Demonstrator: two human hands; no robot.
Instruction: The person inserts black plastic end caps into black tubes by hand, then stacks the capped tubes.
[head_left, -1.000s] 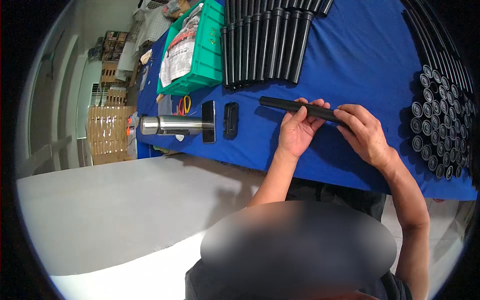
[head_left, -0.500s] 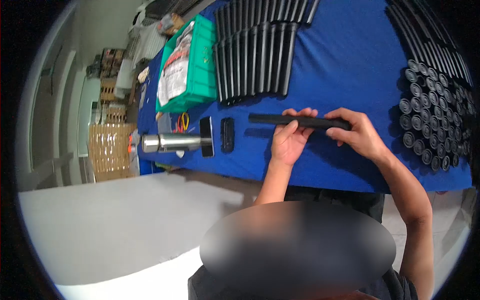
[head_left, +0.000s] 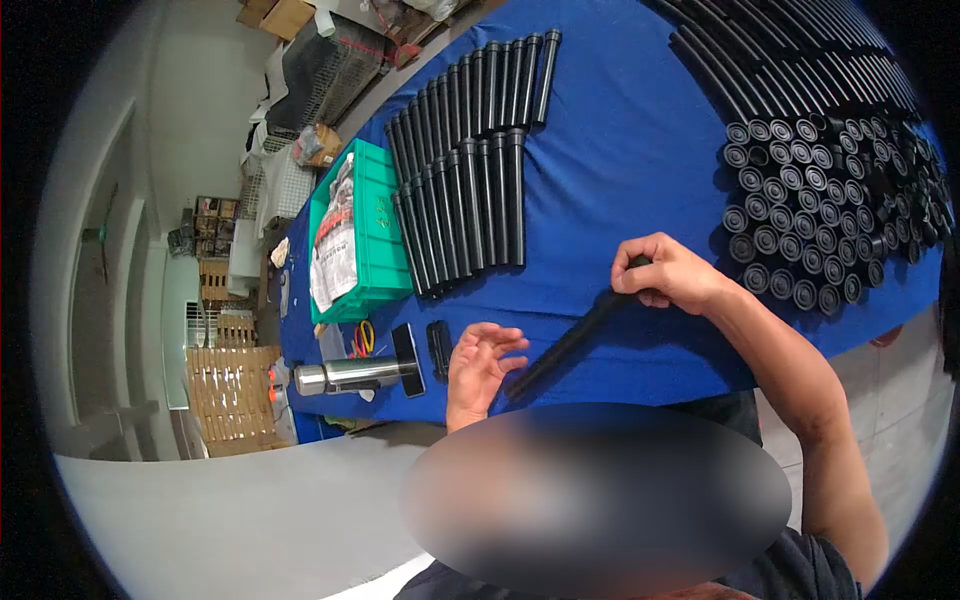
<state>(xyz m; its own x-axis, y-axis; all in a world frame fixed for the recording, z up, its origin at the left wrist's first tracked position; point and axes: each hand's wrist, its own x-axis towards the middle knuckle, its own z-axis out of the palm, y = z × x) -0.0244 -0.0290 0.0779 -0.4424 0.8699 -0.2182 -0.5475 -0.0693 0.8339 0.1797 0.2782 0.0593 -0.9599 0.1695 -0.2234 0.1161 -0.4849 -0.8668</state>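
Observation:
My right hand (head_left: 672, 274) grips the upper end of a black tube (head_left: 568, 346), thumb and fingers pressed around it. The tube slants down to the left over the blue cloth. Beside its lower end is my left hand (head_left: 484, 364), palm turned up and fingers spread apart, with nothing in it. A small black case-like object (head_left: 438, 350) lies just left of that hand. Similar black tubes with wider collared ends (head_left: 468, 190) stand out in two rows on the cloth farther away.
A green crate (head_left: 382, 235) holding a printed white bag (head_left: 336, 245) sits at the left. Near it lie a steel flask (head_left: 350, 376), a phone (head_left: 409, 360) and yellow-and-red-handled scissors (head_left: 363, 338). Many round black ringed pieces (head_left: 790, 225) and long black rods (head_left: 800, 60) cover the right side.
My left hand has let go of the tube and moved left and down. My right hand has tilted the tube from level to a slant. The view has shifted.

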